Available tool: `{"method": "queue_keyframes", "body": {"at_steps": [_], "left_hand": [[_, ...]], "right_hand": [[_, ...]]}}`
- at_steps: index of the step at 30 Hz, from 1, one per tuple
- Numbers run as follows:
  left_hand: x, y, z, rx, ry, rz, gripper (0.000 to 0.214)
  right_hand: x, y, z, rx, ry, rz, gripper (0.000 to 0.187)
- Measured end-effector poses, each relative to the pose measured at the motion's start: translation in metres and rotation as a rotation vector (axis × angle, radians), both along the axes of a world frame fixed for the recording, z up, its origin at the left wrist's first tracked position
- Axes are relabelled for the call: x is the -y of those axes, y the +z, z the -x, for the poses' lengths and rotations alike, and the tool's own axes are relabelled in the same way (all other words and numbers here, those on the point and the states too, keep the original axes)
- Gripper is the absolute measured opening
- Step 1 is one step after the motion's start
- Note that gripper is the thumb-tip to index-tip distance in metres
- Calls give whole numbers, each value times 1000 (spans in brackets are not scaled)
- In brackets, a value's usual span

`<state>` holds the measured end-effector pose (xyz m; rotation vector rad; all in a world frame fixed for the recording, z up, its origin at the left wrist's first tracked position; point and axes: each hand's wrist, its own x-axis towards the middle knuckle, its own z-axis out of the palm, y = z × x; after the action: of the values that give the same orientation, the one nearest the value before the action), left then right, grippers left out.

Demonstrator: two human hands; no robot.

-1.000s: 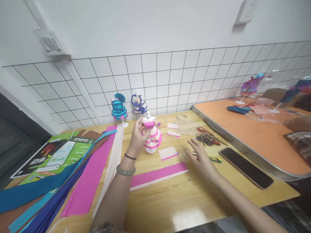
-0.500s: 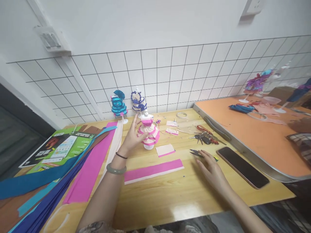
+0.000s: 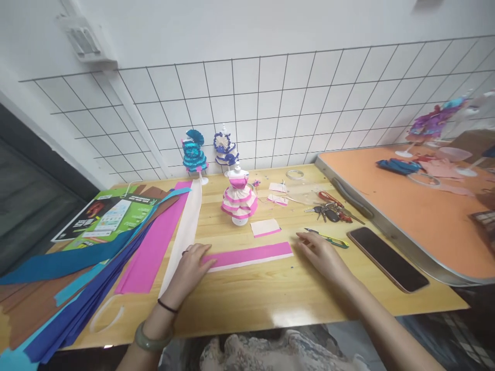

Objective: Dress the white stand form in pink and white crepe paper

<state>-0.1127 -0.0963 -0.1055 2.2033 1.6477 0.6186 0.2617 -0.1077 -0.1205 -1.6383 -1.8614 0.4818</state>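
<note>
My left hand [image 3: 193, 268] is low over the table at the left end of a pink crepe paper strip [image 3: 251, 252] with a pale lower edge. Its thumb and fingers are apart, touching or just over that end. Just beyond the strip's right end, my right hand [image 3: 319, 255] rests with fingers stretched out, holding nothing. Close behind its fingers lie small snips [image 3: 328, 238] with yellow-green handles. A mini dress form [image 3: 238, 198] in a tiered cream and pink paper dress stands upright behind the strip. Between them lies a cream paper piece [image 3: 265, 227] with a pink edge.
Teal [image 3: 192, 154] and purple-and-cream [image 3: 225, 147] dressed forms stand by the tiled wall. Long paper strips [image 3: 143, 247] and a green printed sheet [image 3: 112, 216] cover the left side. Keys [image 3: 330, 214] and a phone [image 3: 386, 260] lie right, before an orange table [image 3: 367, 190].
My left hand has left the pink-dressed form and come down toward me to the strip's left end. My right hand has shifted slightly left, off the snips. The view has tilted down.
</note>
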Motion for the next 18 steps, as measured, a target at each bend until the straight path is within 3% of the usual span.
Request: {"method": "queue_keyframes", "body": {"at_steps": [8, 18], "left_hand": [[3, -10, 14, -63, 27, -48, 32], [-12, -14, 82, -189, 264, -25, 47]], "right_hand": [[1, -3, -16, 41, -33, 46, 36], [21, 5, -46, 27, -196, 58, 36]]}}
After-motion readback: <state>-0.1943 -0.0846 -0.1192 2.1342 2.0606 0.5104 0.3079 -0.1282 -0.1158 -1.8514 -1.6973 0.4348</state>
